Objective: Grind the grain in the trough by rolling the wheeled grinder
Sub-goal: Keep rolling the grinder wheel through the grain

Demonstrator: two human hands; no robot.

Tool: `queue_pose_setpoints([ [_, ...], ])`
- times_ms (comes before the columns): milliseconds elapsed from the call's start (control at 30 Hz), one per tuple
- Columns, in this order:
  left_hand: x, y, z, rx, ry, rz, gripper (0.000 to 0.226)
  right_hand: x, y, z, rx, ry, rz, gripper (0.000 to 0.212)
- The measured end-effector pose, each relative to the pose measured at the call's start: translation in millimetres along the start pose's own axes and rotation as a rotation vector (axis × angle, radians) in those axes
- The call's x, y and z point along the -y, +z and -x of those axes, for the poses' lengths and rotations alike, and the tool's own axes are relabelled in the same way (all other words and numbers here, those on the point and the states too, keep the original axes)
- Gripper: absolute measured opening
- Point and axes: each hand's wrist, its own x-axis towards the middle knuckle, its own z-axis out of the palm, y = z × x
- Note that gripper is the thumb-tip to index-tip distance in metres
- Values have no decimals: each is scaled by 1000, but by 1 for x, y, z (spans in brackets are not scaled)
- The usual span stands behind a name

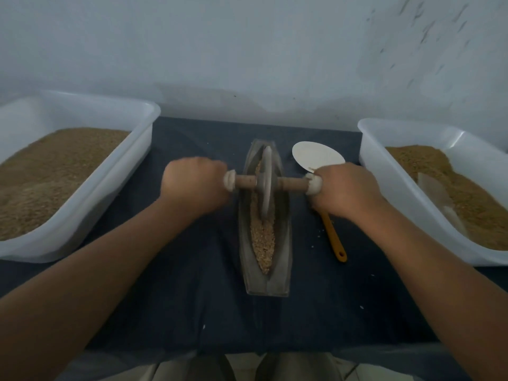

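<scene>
Grain, coarse and tan, lines one boat-shaped trough where left hand and right hand grip one disc-wheeled grinder's wooden axle at 12 o'clock.

Bare left hand, right hand and forearms; dark trousers below.

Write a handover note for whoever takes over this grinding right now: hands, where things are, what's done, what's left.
Left hand: grip curled round the left axle end of the grinder.
Right hand: same on the right end.
The wheel stands in the far half of the trough.
Done: the grain in the near half looks coarse, so grinding seems unfinished.
Left: roll the wheel along the full trough.
The spoon lies right of the trough.
</scene>
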Motion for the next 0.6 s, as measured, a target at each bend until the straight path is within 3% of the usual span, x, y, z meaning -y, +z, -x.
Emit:
queue_pose_setpoints([
  [167,-3,0,-39,112,-74,21,32,3,2,-32,-144,35,5,30],
  [400,4,-27,49,-146,162,-12,41,-12,-11,56,221,-69,-182,22],
  [467,6,-19,48,-122,144,35,41,-11,-7,59,153,-77,-199,35],
  [600,0,0,-10,2,5,19,41,-3,8,4,-17,15,-54,31],
])
